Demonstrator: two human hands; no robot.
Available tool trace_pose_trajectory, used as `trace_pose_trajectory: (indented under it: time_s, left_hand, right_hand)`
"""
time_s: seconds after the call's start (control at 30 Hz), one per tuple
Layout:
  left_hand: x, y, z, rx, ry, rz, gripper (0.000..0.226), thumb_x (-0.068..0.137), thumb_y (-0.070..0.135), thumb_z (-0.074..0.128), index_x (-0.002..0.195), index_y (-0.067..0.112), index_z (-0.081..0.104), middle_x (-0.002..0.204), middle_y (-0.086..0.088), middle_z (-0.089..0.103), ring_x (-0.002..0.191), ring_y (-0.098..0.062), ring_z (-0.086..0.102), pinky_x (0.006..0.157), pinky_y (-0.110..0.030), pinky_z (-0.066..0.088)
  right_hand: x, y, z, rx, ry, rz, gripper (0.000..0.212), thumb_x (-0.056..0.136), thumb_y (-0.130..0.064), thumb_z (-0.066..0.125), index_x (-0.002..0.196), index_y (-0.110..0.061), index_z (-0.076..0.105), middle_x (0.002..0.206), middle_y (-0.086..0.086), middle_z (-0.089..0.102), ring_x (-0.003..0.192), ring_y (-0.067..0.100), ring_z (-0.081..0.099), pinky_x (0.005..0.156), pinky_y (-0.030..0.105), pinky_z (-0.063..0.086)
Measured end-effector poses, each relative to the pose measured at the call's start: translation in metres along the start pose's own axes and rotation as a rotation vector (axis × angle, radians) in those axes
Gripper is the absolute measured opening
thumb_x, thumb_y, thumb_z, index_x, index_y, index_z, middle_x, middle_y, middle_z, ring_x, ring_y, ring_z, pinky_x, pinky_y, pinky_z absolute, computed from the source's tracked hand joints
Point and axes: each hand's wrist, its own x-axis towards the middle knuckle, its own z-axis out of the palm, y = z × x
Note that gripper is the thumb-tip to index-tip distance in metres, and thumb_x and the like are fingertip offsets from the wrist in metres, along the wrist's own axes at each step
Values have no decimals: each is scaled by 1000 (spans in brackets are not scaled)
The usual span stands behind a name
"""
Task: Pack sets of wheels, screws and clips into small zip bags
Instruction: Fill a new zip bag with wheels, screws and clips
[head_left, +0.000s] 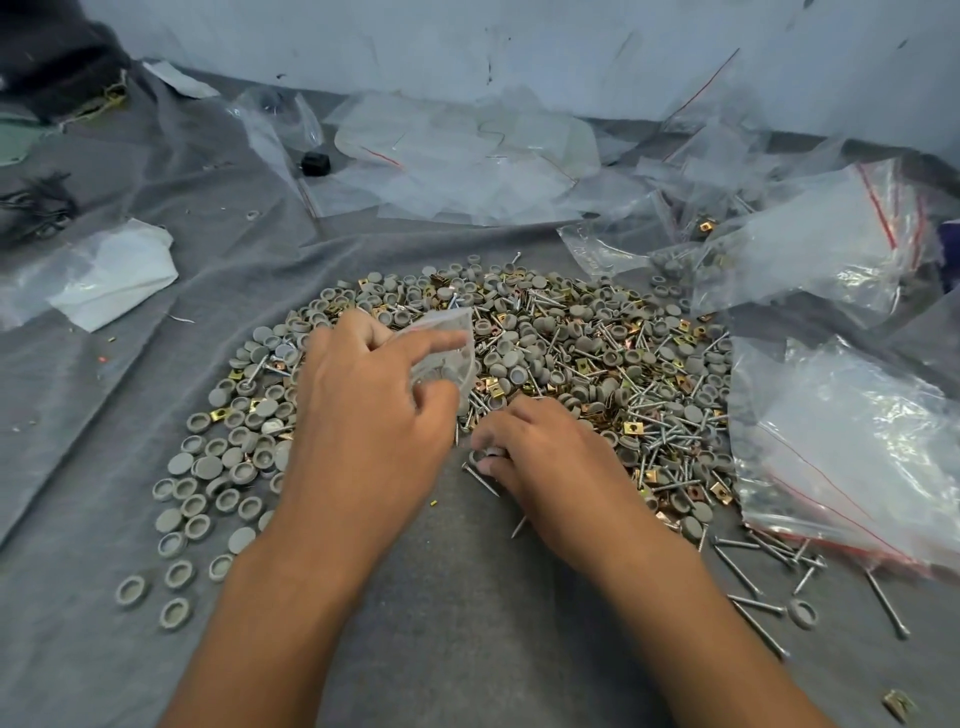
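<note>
A wide heap of grey wheels (540, 332), silver screws (670, 415) and brass clips (632, 427) covers the middle of the grey cloth (441, 597). My left hand (363, 410) holds a small clear zip bag (447, 353) above the heap, with a few grey wheels visible inside. My right hand (540, 457) lies low at the heap's near edge, fingers curled round a grey wheel. A loose screw (480, 479) lies just under its fingertips.
Large clear bags with red zip lines lie at the right (841, 447) and far right (821, 249). Empty bags (467, 156) pile along the blue wall. A white crumpled bag (114, 275) lies left. Loose wheels (176, 571) and screws (753, 571) are scattered near the front.
</note>
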Motion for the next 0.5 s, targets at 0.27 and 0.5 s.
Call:
trace_pose_trajectory:
  time_s: [0.27,0.5]
  left_hand:
    - [-2,3,5,58,-121,55,27,84,32,57,108,33,69,82,14,31,87,-17,34,74,-34,32]
    - [-6,3,10,66,-193,85,26,84,35,58,109,32,63,83,19,29,87,-12,29,69,-28,26]
  right_hand:
    - [-3,-15,-32,306,673,-197,16,99,-23,66,114,-21,72,104,-8,62,96,8,58,83,19,45]
    - [-2,-19,-34,193,571,-168,32,86,-25,80,117,-22,72,97,-17,72,84,8,59,76,30,52]
